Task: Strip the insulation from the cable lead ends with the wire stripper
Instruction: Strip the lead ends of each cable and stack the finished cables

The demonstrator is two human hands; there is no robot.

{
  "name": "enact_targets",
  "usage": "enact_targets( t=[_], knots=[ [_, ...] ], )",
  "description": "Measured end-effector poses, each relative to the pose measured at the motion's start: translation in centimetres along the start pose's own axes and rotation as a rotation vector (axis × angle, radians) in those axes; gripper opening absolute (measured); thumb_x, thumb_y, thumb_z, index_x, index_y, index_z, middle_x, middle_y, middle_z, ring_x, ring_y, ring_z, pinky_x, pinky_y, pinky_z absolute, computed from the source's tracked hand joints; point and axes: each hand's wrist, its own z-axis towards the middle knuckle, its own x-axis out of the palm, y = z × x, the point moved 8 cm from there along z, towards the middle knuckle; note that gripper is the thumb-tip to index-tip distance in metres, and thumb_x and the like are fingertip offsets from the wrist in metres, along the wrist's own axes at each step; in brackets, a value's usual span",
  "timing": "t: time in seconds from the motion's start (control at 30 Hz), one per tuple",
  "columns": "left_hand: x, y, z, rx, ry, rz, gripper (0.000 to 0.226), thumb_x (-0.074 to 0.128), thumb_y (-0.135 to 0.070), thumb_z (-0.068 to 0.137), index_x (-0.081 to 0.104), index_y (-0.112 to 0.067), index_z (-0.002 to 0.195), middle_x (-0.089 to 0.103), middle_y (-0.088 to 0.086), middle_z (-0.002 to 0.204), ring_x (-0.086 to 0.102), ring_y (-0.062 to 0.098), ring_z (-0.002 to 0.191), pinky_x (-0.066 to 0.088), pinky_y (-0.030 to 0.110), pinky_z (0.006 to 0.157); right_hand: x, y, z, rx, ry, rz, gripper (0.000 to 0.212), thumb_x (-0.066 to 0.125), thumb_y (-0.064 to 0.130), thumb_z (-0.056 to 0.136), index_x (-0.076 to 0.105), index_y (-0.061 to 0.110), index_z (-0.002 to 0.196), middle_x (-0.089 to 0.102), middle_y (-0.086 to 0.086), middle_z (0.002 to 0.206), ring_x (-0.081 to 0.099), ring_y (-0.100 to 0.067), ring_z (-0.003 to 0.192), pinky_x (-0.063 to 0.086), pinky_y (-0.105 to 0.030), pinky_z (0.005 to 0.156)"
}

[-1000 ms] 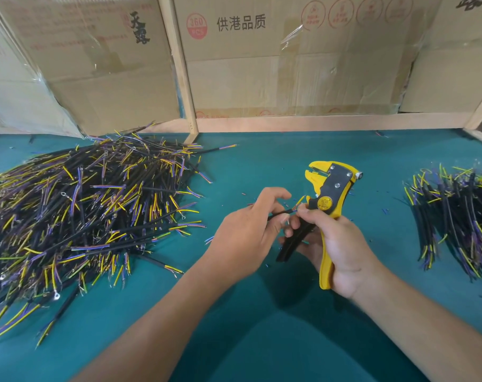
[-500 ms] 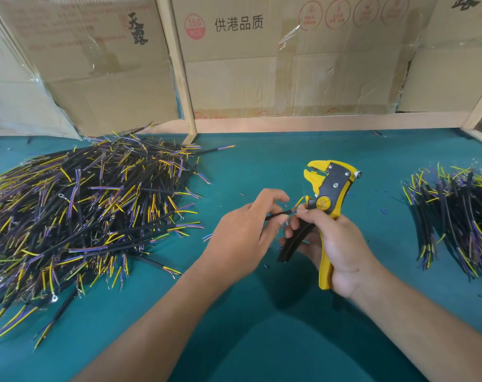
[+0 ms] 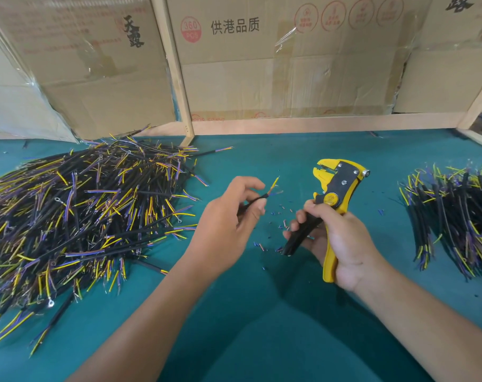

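The left pile (image 3: pixel 77 216) runs off the left edge, and the right pile (image 3: pixel 454 216) off the right edge. The left hand (image 3: pixel 226 230) hides most of the cable (image 3: pixel 257 200); only its far end with the leads shows. The right hand (image 3: pixel 341 244) covers the middle of the stripper (image 3: pixel 336 188) handles. Whether the lead tips are bare is too small to tell. The small print on the boxes (image 3: pixel 261 64) is blurred.

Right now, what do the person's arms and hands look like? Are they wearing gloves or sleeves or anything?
No gloves and no sleeves. The left hand and right hand are both bare, and so are both forearms all the way to the bottom edge of the picture. I can't see any watch, ring, bracelet or bandage on them. The fingernails look short and plain.
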Motion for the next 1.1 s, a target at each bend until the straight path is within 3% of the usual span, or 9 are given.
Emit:
enact_targets(
  t=[0.13,0.27,0.4,0.5,0.63,0.83,0.97,1.1],
  knots=[
    [0.0,-0.1,0.1,-0.028,-0.010,-0.150,0.012,0.056,-0.024,0.099,0.054,-0.027,0.111,0.067,-0.012,0.084,0.042,0.008,0.058,0.035,0.014,0.057,0.5,-1.1,-0.1,0.036,0.052,0.005,0.015,0.058,0.010,0.099,0.060,0.009,0.084,0.055,-0.013,0.073,0.058,-0.029,0.067,0.059,-0.045,0.071],
    [0.4,0.5,0.0,-0.095,-0.001,-0.263,0.010,0.054,-0.028,0.097,0.057,-0.037,0.102,0.072,-0.007,0.088,0.056,0.028,0.072,0.044,0.035,0.063,0.7,-1.5,-0.1,0.061,0.071,0.004,0.015,0.060,0.012,0.097,0.059,0.007,0.083,0.054,-0.014,0.073,0.057,-0.029,0.067,0.058,-0.048,0.073],
    [0.6,0.7,0.1,-0.121,0.002,-0.317,0.010,0.053,-0.026,0.097,0.062,-0.029,0.099,0.072,-0.007,0.085,0.048,0.004,0.060,0.039,0.013,0.059,0.8,-1.6,-0.1,0.084,0.071,0.017,0.013,0.060,0.012,0.097,0.059,0.005,0.086,0.055,-0.015,0.073,0.057,-0.031,0.066,0.058,-0.047,0.072],
    [0.7,0.8,0.1,-0.145,0.013,-0.364,0.011,0.053,-0.024,0.097,0.064,-0.022,0.100,0.072,-0.006,0.083,0.051,0.000,0.062,0.041,0.012,0.062,0.9,-1.6,-0.3,0.082,0.077,0.004,0.012,0.060,0.012,0.096,0.059,0.005,0.086,0.056,-0.015,0.073,0.058,-0.030,0.065,0.059,-0.047,0.071],
    [1.0,0.6,-0.1,-0.150,0.040,-0.323,0.013,0.052,-0.030,0.096,0.063,-0.022,0.098,0.072,-0.004,0.082,0.045,0.005,0.061,0.040,0.021,0.061,1.2,-1.6,-0.5,0.079,0.094,0.000,0.013,0.060,0.011,0.097,0.058,0.005,0.086,0.055,-0.015,0.072,0.058,-0.029,0.065,0.059,-0.047,0.072],
    [0.9,0.4,0.0,-0.147,0.031,-0.315,0.013,0.052,-0.031,0.097,0.063,-0.023,0.094,0.072,-0.002,0.081,0.046,0.006,0.061,0.040,0.022,0.061,1.4,-1.4,-0.7,0.082,0.092,0.010,0.011,0.060,0.011,0.097,0.057,0.004,0.089,0.055,-0.016,0.072,0.058,-0.029,0.066,0.060,-0.049,0.074],
    [0.9,0.3,-0.2,-0.136,0.023,-0.201,0.012,0.053,-0.034,0.096,0.063,-0.030,0.092,0.070,-0.006,0.079,0.052,0.028,0.068,0.044,0.037,0.064,1.6,-1.3,-0.9,0.066,0.102,0.019,0.013,0.061,0.012,0.096,0.060,0.005,0.086,0.055,-0.016,0.072,0.058,-0.029,0.066,0.060,-0.048,0.073],
    [0.7,0.1,-0.3,-0.089,0.002,-0.073,0.006,0.058,-0.028,0.096,0.063,-0.028,0.092,0.066,-0.002,0.079,0.057,0.027,0.072,0.048,0.040,0.069,2.0,-0.9,-1.3,0.019,0.139,0.025,0.017,0.075,0.018,0.080,0.063,0.007,0.082,0.055,-0.014,0.071,0.057,-0.028,0.065,0.060,-0.049,0.075]
  ],
)
